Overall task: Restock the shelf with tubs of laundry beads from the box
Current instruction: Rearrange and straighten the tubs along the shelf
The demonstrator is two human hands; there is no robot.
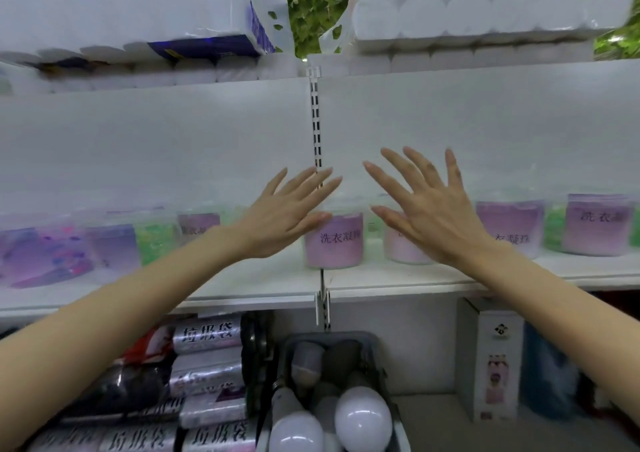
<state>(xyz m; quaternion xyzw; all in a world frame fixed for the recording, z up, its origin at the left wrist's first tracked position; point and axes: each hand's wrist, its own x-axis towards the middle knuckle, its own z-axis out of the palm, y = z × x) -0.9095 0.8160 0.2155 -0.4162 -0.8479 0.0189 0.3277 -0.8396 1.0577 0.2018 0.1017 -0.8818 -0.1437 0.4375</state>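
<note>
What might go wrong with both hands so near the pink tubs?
The left hand and right hand are both open, right by the middle pink tub. A bump might knock it off the shelf. It could land on the light bulbs below and perhaps break them.

Shop: stocked shelf (450, 280) (many tubs (334, 242))

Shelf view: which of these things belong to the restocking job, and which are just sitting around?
Job: the shelf, the pink tub in the middle, the purple tub at far right, the left hand and right hand, both open and empty. The box is out of view.
Lying about: light bulbs, bin-bag rolls, tissue packs on top, white carton.
</note>
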